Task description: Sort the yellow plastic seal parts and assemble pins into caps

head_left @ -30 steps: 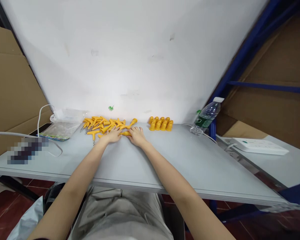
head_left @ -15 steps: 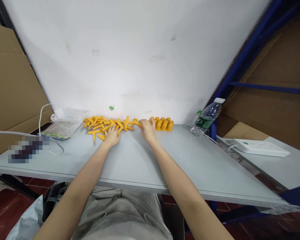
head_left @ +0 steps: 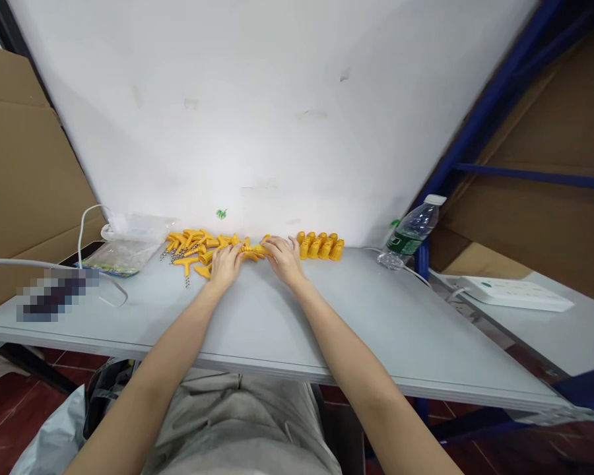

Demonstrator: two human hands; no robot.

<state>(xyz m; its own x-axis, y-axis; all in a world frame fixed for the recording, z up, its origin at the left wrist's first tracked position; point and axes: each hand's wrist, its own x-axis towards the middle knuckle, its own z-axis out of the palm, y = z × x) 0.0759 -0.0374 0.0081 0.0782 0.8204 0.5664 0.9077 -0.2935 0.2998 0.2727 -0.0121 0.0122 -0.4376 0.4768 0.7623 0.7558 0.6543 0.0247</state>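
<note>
We find left hand [head_left: 226, 265], right hand [head_left: 284, 260] pinching yellow piece [head_left: 253, 250] between them; corkscrews [head_left: 185, 262] beside left hand, yellow cups [head_left: 324, 249] beside right.

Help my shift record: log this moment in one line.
left hand, right hand: gripping yellow plastic between them | yellow caps: in rows

Looks like a small workshop or storeroom. Shown by a long pale-grey workbench [head_left: 400, 316] bearing heaped yellow plastic T-shaped pieces [head_left: 186, 262] with metal spirals [head_left: 187, 282] and rows of small yellow plastic caps [head_left: 325, 249]; flanked by blue metal racking [head_left: 534, 175] and big brown cardboard panels [head_left: 24, 165], above dark red floor tiles [head_left: 10, 415].
</note>
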